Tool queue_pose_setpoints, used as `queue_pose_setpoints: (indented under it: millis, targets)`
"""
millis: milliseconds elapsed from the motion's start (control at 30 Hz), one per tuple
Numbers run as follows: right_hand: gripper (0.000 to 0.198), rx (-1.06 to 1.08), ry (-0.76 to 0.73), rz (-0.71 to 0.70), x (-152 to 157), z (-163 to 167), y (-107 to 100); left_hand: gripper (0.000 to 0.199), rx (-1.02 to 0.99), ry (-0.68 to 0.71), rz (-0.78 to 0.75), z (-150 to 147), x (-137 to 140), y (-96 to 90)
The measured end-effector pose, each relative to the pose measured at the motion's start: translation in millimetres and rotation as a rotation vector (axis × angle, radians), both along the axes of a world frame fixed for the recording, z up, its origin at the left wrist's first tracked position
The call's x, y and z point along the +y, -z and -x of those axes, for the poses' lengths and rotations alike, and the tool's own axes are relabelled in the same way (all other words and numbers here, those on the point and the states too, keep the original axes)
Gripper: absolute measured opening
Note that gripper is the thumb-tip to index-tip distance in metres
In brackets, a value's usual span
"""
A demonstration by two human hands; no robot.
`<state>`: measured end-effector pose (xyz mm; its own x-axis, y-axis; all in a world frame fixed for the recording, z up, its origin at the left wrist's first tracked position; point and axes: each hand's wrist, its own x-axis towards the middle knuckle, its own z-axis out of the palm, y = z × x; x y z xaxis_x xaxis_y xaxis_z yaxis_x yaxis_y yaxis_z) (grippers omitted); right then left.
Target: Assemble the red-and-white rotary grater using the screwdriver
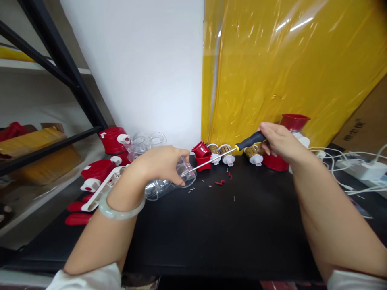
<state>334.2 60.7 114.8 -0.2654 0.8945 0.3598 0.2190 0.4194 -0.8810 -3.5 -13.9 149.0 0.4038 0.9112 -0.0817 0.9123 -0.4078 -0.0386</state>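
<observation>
My left hand (163, 163) is closed around a clear plastic housing (155, 191) that lies on its side on the black table, its round open end facing right. In my right hand (276, 139) is a screwdriver (250, 141) with a dark handle and a yellow collar. Its long metal shaft slants down to the left, and the tip reaches into the housing's open end. What the tip touches there is too small to make out. Small red plastic pieces (219, 183) and several thin metal pins lie on the table just right of the housing.
Red hopper parts (202, 155) and perforated grater drums (227, 155) line the back. An assembled red grater (275, 161) stands behind my right hand. Red bases (96, 171) and white-red handles (101, 189) lie left. White cables and a power strip (363, 169) are at right.
</observation>
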Motion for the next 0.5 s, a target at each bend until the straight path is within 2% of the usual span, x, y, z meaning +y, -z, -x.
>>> queue_pose_setpoints:
  millis: [67,133,200,233,300,367,433,500]
  targets:
    - [0.046,0.027,0.009,-0.01,2.4,1.7,1.9,0.061,0.016,-0.012,-0.008,0.7,0.5,0.4]
    - [0.036,0.174,-0.118,-0.023,2.8,3.3,1.8,0.06,0.025,-0.024,-0.028,0.4,0.9,1.1]
    - [0.034,0.256,-0.223,-0.028,1.9,3.0,0.3,0.06,0.02,-0.015,-0.046,-1.1,1.3,2.2]
    - [0.034,0.23,-0.228,-0.023,1.6,1.8,-0.4,0.06,0.015,-0.001,-0.048,-2.2,1.4,3.0]
    - [0.034,0.087,-0.134,-0.007,1.7,-1.9,-1.3,0.06,0.014,0.02,-0.047,-4.6,1.8,4.7]
    - [0.044,-0.017,-0.048,0.031,2.7,-6.0,-1.4,0.06,0.026,0.026,-0.057,-6.5,2.5,6.5]
    - [0.043,0.038,-0.074,0.057,2.6,-9.1,-1.7,0.06,0.028,0.024,-0.07,-7.5,3.4,8.2]
    - [0.034,0.164,-0.168,0.036,0.3,-10.9,-3.1,0.06,0.008,0.032,-0.076,-8.1,4.1,9.4]
